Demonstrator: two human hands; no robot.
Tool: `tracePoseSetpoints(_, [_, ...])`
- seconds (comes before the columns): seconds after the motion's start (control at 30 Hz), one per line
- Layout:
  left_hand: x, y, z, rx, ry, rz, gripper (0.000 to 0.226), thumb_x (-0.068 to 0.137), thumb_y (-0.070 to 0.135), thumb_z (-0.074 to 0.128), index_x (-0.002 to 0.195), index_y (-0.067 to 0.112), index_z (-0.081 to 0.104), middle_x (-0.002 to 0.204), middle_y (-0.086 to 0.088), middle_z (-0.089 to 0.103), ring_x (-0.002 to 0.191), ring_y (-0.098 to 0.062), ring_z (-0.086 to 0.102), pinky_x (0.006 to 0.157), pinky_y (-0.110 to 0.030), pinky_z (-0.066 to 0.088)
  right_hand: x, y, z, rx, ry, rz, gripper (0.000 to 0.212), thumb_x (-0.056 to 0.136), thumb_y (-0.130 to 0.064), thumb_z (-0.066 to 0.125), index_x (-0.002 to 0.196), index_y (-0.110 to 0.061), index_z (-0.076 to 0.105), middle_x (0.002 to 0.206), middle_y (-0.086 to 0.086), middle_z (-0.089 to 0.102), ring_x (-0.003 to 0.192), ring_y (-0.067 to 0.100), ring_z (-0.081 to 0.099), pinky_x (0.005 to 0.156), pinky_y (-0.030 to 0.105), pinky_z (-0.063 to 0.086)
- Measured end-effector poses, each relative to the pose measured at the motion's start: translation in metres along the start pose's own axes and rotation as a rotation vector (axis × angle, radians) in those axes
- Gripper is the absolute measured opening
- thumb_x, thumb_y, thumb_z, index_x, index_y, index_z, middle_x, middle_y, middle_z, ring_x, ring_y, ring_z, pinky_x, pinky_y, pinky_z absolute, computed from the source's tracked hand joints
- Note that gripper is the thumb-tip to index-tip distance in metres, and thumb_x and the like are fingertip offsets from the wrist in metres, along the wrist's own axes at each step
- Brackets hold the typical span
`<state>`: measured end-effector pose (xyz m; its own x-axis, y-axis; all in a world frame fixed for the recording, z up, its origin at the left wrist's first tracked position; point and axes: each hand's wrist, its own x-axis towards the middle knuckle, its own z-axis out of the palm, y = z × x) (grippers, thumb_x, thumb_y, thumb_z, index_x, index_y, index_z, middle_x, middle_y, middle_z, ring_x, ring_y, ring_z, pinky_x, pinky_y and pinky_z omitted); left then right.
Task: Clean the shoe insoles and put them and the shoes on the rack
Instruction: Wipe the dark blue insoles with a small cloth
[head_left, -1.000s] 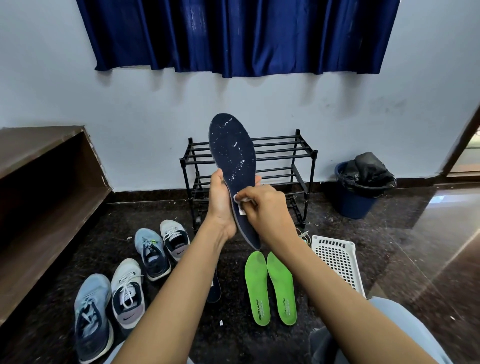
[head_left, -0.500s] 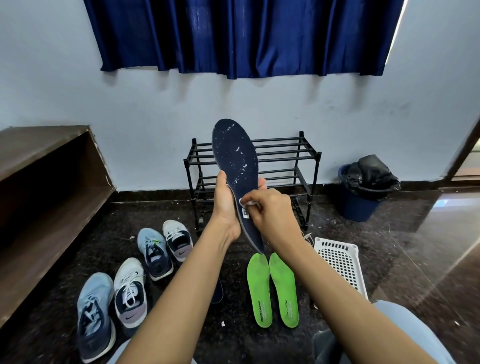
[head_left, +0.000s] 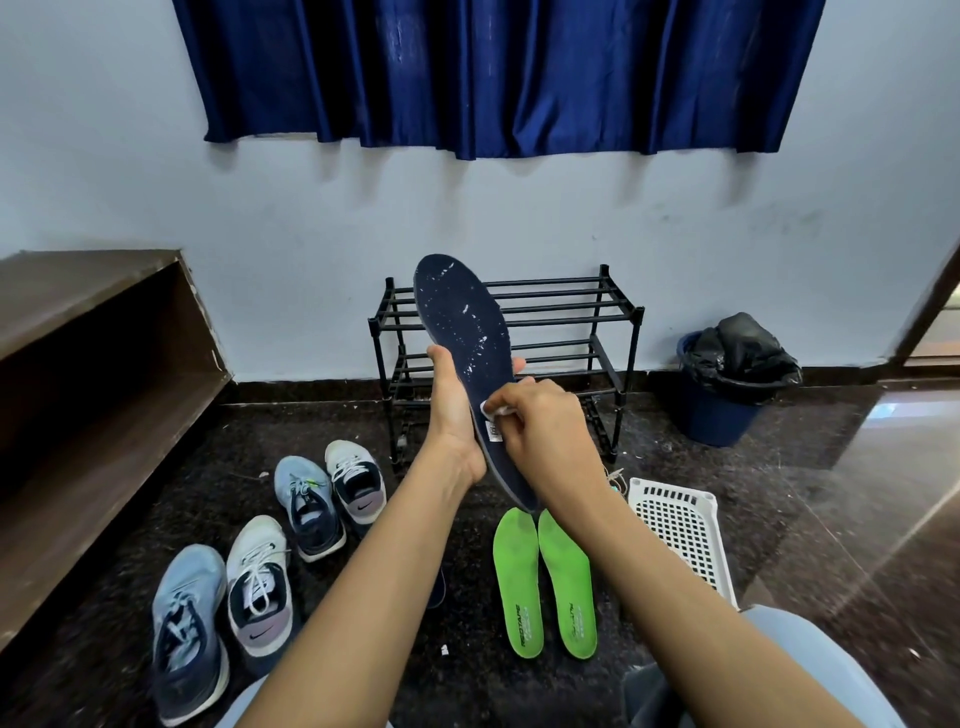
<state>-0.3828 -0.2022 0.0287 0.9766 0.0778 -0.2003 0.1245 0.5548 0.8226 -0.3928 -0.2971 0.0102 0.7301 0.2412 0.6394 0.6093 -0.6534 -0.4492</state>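
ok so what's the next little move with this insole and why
Probably slide the right hand, with the white scrap it pinches, up the navy insole. White flecks dot the insole's upper half, and the left hand grips it upright, braced for a wipe.

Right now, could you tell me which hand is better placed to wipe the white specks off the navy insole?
The right hand, probably: it pinches a white wipe against the navy insole, below the specks. The left hand grips the insole's edge, holding it up.
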Motion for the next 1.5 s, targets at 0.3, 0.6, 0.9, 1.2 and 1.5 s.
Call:
tracePoseSetpoints(0.3, [0.000, -0.008, 0.004, -0.001, -0.035, -0.043, 0.086, 0.089, 0.079, 0.015, 0.097, 0.011, 0.068, 0.090, -0.007, 0.070, 0.082, -0.023, 0.065, 0.078, -0.033, 0.050, 0.007, 0.009, -0.008, -0.050, 0.060, 0.059, 0.021, 0.080, 0.004, 0.058, 0.082, -0.012, 0.072, 0.078, 0.005, 0.071, 0.078, 0.028, 0.061, 0.073, 0.028, 0.043])
tracePoseSetpoints(0.6, [-0.001, -0.015, 0.006, 0.084, 0.018, 0.006, 0.085, 0.089, 0.078, 0.019, 0.107, 0.014, 0.071, 0.102, -0.008, 0.073, 0.093, -0.024, 0.067, 0.083, -0.035, 0.052, 0.009, 0.007, -0.005, -0.119, -0.001, 0.066, 0.022, 0.079, 0.003, 0.052, 0.086, -0.009, 0.069, 0.080, 0.010, 0.068, 0.081, 0.031, 0.056, 0.069, 0.037, 0.047])
tracePoseSetpoints(0.9, [-0.001, -0.014, 0.005, 0.171, 0.037, 0.089, 0.088, 0.093, 0.073, 0.014, 0.111, 0.009, 0.071, 0.103, -0.007, 0.075, 0.104, -0.024, 0.069, 0.102, -0.040, 0.048, 0.002, 0.001, -0.004, -0.089, -0.036, 0.002, 0.024, 0.069, 0.008, 0.057, 0.079, -0.008, 0.071, 0.073, 0.009, 0.069, 0.072, 0.031, 0.059, 0.064, 0.033, 0.049])
tracePoseSetpoints(1.2, [-0.006, -0.020, 0.013, 0.122, 0.070, 0.087, 0.080, 0.090, 0.077, 0.020, 0.113, 0.020, 0.071, 0.111, -0.005, 0.073, 0.109, -0.025, 0.066, 0.104, -0.046, 0.046, 0.014, 0.005, -0.008, -0.094, 0.059, 0.102, 0.021, 0.077, 0.001, 0.057, 0.086, -0.012, 0.071, 0.078, 0.006, 0.069, 0.080, 0.028, 0.059, 0.070, 0.030, 0.041])
tracePoseSetpoints(1.5, [-0.009, -0.010, 0.008, 0.124, 0.069, 0.105, 0.076, 0.096, 0.069, 0.016, 0.097, 0.017, 0.073, 0.089, 0.001, 0.076, 0.089, -0.017, 0.070, 0.092, -0.035, 0.052, 0.005, -0.006, 0.001, -0.111, 0.018, 0.002, 0.022, 0.069, 0.005, 0.055, 0.080, -0.007, 0.069, 0.072, 0.007, 0.066, 0.075, 0.028, 0.057, 0.062, 0.030, 0.045])
